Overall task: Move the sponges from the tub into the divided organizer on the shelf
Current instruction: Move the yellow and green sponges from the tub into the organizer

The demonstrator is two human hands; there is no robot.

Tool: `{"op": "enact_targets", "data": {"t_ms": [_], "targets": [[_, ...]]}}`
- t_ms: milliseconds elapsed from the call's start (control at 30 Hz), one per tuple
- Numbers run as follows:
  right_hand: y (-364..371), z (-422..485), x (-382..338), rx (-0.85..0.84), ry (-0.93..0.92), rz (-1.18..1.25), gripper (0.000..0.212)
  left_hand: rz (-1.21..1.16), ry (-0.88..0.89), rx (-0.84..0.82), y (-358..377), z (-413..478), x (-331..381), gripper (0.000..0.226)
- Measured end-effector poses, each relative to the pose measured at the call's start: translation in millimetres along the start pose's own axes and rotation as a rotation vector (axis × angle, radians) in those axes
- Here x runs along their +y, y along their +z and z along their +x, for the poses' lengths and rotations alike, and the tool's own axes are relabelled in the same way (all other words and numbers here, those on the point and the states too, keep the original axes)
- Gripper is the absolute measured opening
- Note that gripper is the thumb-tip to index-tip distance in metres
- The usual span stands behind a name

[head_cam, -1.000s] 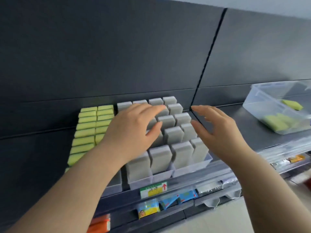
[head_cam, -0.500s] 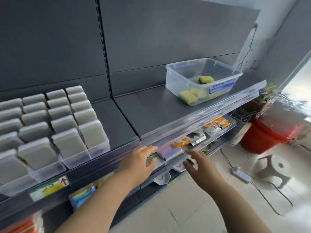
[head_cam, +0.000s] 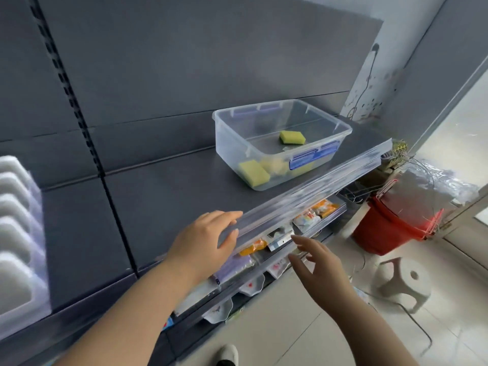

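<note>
My left hand (head_cam: 206, 244) is resting loose-fingered on the shelf's (head_cam: 158, 202) clear plastic edge, and my right hand (head_cam: 322, 265) is hovering spread, holding nothing. Spongy yellow blocks (head_cam: 291, 137) are lying in the clear tub (head_cam: 229, 143), well apart from the white organizer (head_cam: 18, 233).

Dark grey shelf (head_cam: 163, 207), its two panels meeting at a seam (head_cam: 117, 220), with a clear plastic rail (head_cam: 317, 190) along the front edge. Standing directly on it: a transparent tub (head_cam: 229, 140) on the right panel, near the rail; a clear divided organizer (head_cam: 43, 281) at far left, cut by the frame edge, well apart from the tub
</note>
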State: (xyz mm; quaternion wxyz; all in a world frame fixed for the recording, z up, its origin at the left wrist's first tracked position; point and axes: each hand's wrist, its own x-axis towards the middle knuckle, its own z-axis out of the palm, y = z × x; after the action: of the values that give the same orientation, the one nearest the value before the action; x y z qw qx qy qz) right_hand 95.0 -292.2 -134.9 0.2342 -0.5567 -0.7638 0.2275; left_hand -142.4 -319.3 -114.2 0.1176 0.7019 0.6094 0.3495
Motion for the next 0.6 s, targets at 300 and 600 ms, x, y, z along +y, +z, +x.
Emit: {"op": "enact_targets", "data": {"t_ms": [300,600], "targets": [[-96,149,39,0.128,-0.125,0.014,0.037,0.000,0.156,0.181,19,174,29,0.033],[-133,268,80,0.167,-0.297,0.166,0.029,0.044,-0.086,0.179,66,258,18,0.033]]}}
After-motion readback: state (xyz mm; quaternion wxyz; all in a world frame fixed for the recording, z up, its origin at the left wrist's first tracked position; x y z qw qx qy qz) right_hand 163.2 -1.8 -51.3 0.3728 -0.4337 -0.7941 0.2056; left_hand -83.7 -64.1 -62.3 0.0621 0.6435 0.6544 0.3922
